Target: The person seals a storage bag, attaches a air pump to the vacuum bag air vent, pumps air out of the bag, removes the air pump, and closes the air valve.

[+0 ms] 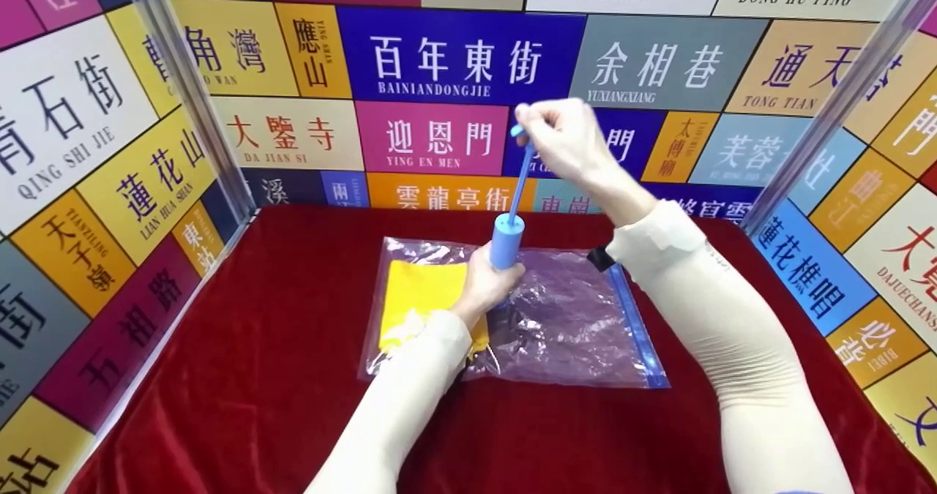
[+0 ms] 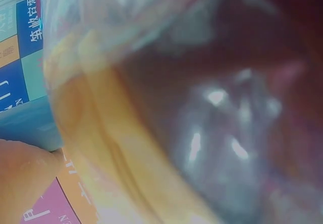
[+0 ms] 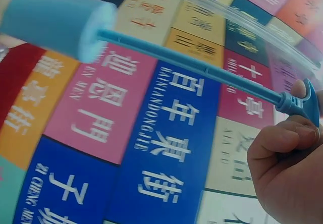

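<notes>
A blue hand pump (image 1: 506,239) stands upright over a clear plastic storage bag (image 1: 564,311). My left hand (image 1: 487,282) grips the pump's barrel low down. Above it, my right hand (image 1: 567,139) holds the pump's handle (image 3: 309,103), and the thin rod (image 3: 192,68) is drawn far out of the barrel. Inside the bag's left part lies a folded yellow cloth (image 1: 421,296). Where the pump meets the bag is hidden by my left hand. The left wrist view is blurred, filled by the bag (image 2: 217,118) and the yellow cloth (image 2: 116,128).
A blue zip strip (image 1: 635,326) runs along the bag's right edge. Dark red cloth (image 1: 293,406) covers the table. Walls printed with place-name signs (image 1: 461,55) enclose the back and sides, with clear upright posts (image 1: 198,91) at the corners.
</notes>
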The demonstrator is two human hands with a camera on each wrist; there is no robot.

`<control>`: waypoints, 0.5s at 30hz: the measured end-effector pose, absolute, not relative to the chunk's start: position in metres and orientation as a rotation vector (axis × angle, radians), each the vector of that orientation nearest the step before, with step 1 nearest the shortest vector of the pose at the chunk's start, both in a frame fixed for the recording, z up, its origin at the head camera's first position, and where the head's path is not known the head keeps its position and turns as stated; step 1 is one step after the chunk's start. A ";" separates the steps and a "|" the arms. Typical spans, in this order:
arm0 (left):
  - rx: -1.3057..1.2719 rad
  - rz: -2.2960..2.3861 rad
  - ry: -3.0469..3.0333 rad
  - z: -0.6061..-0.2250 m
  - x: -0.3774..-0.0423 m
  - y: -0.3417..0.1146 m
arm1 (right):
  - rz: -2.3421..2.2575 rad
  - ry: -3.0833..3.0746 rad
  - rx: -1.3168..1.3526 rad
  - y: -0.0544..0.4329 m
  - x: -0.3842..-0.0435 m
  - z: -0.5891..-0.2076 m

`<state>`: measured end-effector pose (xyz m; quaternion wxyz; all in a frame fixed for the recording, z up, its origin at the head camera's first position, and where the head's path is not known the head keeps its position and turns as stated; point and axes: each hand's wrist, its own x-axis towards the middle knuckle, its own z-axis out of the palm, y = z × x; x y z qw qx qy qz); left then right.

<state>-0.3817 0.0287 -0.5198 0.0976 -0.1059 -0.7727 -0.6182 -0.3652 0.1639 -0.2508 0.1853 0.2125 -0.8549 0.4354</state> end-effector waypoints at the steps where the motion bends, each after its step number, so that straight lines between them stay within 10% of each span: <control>1: -0.313 -1.826 -2.289 -0.520 -0.382 0.029 | 1.239 -2.387 0.596 0.165 -0.365 -0.247; 15: -0.261 -1.788 -2.315 -0.506 -0.374 0.032 | 1.275 -2.230 0.601 0.168 -0.367 -0.231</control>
